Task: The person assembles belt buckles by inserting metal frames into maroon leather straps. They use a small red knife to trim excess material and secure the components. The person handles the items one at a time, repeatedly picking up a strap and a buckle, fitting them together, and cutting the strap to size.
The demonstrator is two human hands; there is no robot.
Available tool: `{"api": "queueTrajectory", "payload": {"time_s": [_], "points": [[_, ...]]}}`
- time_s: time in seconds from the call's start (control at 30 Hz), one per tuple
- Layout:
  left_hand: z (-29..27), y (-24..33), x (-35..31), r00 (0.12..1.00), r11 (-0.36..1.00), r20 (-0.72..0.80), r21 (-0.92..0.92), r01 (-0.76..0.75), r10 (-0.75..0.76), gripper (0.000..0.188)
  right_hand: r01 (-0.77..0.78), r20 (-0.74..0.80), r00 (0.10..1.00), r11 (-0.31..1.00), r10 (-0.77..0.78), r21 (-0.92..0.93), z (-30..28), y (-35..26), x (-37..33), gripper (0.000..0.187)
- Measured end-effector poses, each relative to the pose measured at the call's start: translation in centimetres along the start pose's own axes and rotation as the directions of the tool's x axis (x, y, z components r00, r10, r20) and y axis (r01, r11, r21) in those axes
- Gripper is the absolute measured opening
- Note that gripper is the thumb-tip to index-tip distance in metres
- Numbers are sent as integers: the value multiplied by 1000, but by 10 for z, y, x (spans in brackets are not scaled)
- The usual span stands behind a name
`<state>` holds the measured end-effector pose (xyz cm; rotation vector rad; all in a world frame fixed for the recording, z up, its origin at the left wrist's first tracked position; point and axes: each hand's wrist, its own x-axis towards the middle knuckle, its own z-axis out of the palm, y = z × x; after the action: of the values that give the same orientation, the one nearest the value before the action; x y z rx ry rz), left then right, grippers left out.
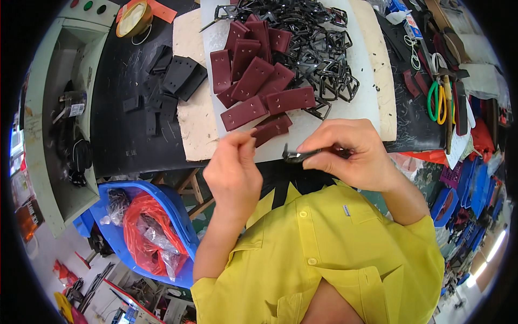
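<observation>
My right hand (350,154) is closed around a dark metal belt buckle (294,156), its frame sticking out toward the left; something dark, perhaps leather, shows between the fingers. Facing it, my left hand (233,170) is raised with thumb and fingers pinched together. Whether anything sits in that pinch is hidden. Just beyond the left fingertips lies a maroon leather piece (272,129) with small holes. More maroon leather pieces (253,78) are heaped behind it on the white board (216,121). A large pile of dark metal buckles (318,54) spreads beside them to the right.
Black leather pieces (183,78) lie on the dark table (116,146) at left. A bowl (135,20) stands at the far left. Below the table edge is a blue tub (186,224) holding a red bag. Colored loops (437,102) and straps lie at right.
</observation>
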<state>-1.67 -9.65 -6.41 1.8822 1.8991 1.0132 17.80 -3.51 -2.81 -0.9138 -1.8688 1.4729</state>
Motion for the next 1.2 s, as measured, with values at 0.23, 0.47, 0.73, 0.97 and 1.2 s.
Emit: {"api": "queueTrajectory", "payload": {"time_s": [0.23,0.47,0.73,0.97,1.2], "points": [[-23,5,13,874,595,284,-646,478,-393,11,176,104,981,980,-167,-88,17,-5,7,27],[-36,18,8,853,383,387,-772,507,-349,18,114,51,993,991,-110,-75,15,-1,9,22],[-34,29,3,871,477,401,-729,491,-284,16,-172,124,981,970,152,169,2,-9,0,8],[-23,37,-6,953,543,253,-783,304,-168,17,-219,-193,938,921,290,322,11,-19,-7,14],[-17,38,0,960,504,253,-817,279,-121,22,23,-126,992,998,-29,-52,10,-17,-18,17]]}}
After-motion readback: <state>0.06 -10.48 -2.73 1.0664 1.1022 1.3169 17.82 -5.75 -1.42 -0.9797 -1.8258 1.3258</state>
